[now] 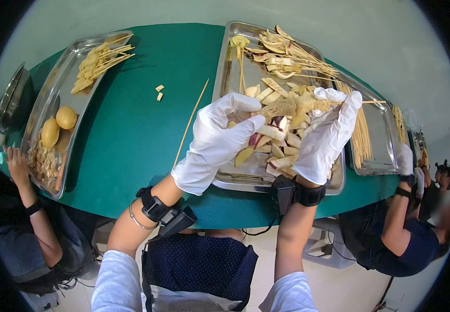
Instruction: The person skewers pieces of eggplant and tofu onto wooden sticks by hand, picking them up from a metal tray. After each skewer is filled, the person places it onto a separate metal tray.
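Over a metal tray (218,78), both white-gloved hands hold a bamboo skewer (373,102) with pale tan, rough-textured food pieces (279,107) on it. Thumb and fingers of my left hand (217,138) close on the left end of the pieces. My right hand (329,138) grips the skewer at the right, its fingertips by the last piece. Beneath lie many cut eggplant-like wedges (271,132), white with purple skin. Filled skewers (292,54) lie at the tray's back. Where the skewer's tip sits inside the food is hidden.
A single bare skewer (191,122) lies on the green table (147,140), near small pale scraps (160,92). At left, another tray (71,57) holds skewered slices, peeled potatoes (58,125) and peelings. A skewer bundle (361,135) rests in the right tray (386,165). Co-workers sit at both sides.
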The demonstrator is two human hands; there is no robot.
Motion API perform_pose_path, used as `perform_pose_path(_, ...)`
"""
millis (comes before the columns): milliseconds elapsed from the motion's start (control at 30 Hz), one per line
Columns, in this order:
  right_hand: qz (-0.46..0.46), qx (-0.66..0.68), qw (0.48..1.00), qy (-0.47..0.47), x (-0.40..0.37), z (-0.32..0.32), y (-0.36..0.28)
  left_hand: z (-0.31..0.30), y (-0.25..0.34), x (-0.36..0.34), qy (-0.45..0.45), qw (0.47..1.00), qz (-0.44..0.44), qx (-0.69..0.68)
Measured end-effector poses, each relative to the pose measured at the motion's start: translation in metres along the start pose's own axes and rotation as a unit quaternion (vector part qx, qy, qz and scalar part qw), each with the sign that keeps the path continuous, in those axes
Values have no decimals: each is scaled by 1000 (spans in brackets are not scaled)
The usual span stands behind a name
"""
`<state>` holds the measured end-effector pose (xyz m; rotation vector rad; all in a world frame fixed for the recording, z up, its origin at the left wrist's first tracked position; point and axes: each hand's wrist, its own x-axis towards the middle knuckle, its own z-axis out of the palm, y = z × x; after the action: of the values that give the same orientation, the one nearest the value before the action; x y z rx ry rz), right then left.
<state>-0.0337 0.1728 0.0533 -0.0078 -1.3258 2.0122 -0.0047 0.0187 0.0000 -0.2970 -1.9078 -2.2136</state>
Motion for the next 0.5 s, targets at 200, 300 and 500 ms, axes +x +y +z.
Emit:
perform_pose_path(200,15,20,997,-70,8,-16,1,0,5,-2,-4,1000,-12,27)
perform_pose_path(300,21,17,999,-42,7,-14,1,0,2,0,-2,1000,-24,4)
perform_pose_path(500,-50,-50,995,-64,3,-3,-1,0,-2,6,27,993,99,66)
